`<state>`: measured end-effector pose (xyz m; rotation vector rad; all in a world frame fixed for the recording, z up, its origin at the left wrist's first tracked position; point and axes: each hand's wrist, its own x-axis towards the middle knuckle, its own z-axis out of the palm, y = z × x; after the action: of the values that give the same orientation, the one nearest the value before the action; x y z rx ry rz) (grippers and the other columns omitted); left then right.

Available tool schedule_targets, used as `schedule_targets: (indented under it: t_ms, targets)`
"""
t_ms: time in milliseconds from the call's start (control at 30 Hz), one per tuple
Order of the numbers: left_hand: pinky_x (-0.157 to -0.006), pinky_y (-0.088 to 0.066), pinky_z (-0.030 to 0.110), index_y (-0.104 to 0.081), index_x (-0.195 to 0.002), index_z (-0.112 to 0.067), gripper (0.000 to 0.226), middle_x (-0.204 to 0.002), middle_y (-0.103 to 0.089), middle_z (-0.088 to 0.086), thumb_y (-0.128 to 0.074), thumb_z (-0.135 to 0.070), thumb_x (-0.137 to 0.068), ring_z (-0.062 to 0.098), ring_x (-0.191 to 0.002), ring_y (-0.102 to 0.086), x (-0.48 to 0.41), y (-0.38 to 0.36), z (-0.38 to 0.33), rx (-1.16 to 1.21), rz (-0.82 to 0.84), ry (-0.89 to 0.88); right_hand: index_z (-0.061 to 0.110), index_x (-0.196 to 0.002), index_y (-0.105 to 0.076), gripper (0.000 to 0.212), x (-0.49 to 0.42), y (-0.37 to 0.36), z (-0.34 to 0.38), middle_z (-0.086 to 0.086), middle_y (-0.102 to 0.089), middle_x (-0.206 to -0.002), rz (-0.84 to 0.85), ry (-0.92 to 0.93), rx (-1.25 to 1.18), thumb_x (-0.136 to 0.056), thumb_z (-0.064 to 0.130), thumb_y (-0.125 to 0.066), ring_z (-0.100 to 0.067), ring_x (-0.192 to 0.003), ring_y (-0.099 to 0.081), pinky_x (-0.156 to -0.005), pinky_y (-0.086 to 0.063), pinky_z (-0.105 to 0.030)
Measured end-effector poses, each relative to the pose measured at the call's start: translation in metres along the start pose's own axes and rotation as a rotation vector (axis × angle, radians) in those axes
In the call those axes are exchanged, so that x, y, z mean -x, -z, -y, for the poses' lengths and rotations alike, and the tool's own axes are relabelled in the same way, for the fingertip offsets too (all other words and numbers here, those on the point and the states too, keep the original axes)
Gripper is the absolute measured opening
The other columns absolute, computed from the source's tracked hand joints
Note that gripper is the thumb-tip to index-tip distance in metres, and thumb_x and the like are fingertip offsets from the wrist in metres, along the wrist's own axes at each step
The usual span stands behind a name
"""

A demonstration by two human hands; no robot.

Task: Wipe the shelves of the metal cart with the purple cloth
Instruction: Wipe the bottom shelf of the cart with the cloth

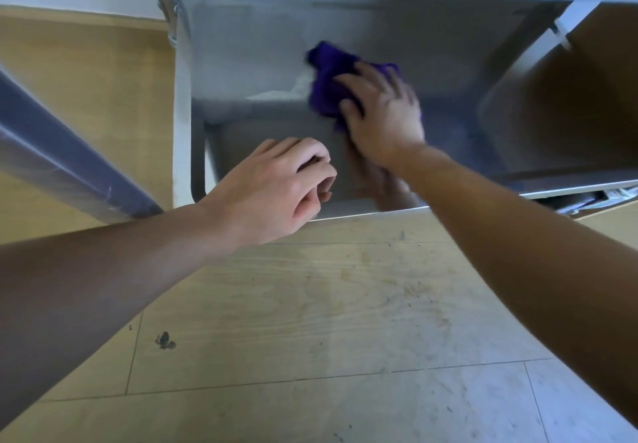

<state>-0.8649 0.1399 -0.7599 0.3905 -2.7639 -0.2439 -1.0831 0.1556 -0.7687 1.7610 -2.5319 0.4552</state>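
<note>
The right hand (381,114) is pressing the crumpled purple cloth (328,90) with flat, spread fingers on the shiny grey metal cart shelf (248,45), so the wiping looks under way. The left hand (276,187) is hanging curled and empty by the front edge. Next, the cloth probably needs sweeping out to the corners.

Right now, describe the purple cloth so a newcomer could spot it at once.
Find the metal cart shelf filling the upper frame. On its surface, right of centre, the right hand presses on the purple cloth. It is the only vividly coloured, crumpled thing on the grey metal.

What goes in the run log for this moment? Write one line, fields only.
step: wiping | right hand: presses purple cloth on cart shelf | left hand: curled near front edge, nothing held
</note>
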Motion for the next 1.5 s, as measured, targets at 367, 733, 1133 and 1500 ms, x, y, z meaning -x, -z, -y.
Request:
schedule_targets:
  t_ms: [367, 733, 1133, 1500]
  targets:
    - [-0.072, -0.047, 0.041, -0.065, -0.084, -0.014, 0.019, -0.095, -0.059, 0.001, -0.047, -0.014, -0.086, 0.023, -0.081, -0.056, -0.018, -0.001, -0.006, -0.021, -0.051, 0.023, 0.036, -0.140, -0.046, 0.048, 0.013, 0.029, -0.084, 0.004, -0.043, -0.150, -0.055, -0.173, 0.014, -0.093, 0.047, -0.041, -0.028, -0.138, -0.037, -0.113, -0.030, -0.045]
    - [-0.079, -0.046, 0.040, -0.064, -0.094, -0.016, 0.025, -0.107, -0.059, 0.000, -0.040, -0.018, -0.092, 0.023, -0.094, -0.056, -0.065, -0.033, -0.052, 0.011, -0.023, -0.118, 0.041, -0.141, -0.043, 0.050, 0.048, 0.057, -0.103, -0.005, -0.038, -0.141, 0.047, -0.303, 0.110, -0.092, 0.044, -0.043, -0.035, -0.129, -0.033, -0.107, -0.031, -0.047]
    - [-0.074, -0.043, 0.043, -0.060, -0.089, -0.015, 0.024, -0.104, -0.056, 0.002, -0.036, -0.014, -0.092, 0.026, -0.091, -0.053, -0.082, -0.050, -0.073, -0.012, -0.044, -0.143, 0.038, -0.144, -0.040, 0.051, 0.078, 0.085, -0.209, 0.006, -0.028, -0.158, -0.044, -0.757, 0.095, -0.093, 0.037, -0.039, -0.033, -0.145, -0.019, -0.117, -0.015, -0.048]
    - [-0.076, -0.044, 0.043, -0.063, -0.093, -0.014, 0.025, -0.106, -0.056, 0.004, -0.038, -0.015, -0.092, 0.026, -0.092, -0.054, -0.081, -0.050, -0.072, -0.004, -0.024, -0.139, 0.040, -0.139, -0.047, 0.048, 0.028, 0.049, -0.139, 0.010, -0.040, -0.151, -0.024, -0.264, 0.053, -0.091, 0.037, -0.045, -0.027, -0.141, -0.030, -0.117, -0.023, -0.041]
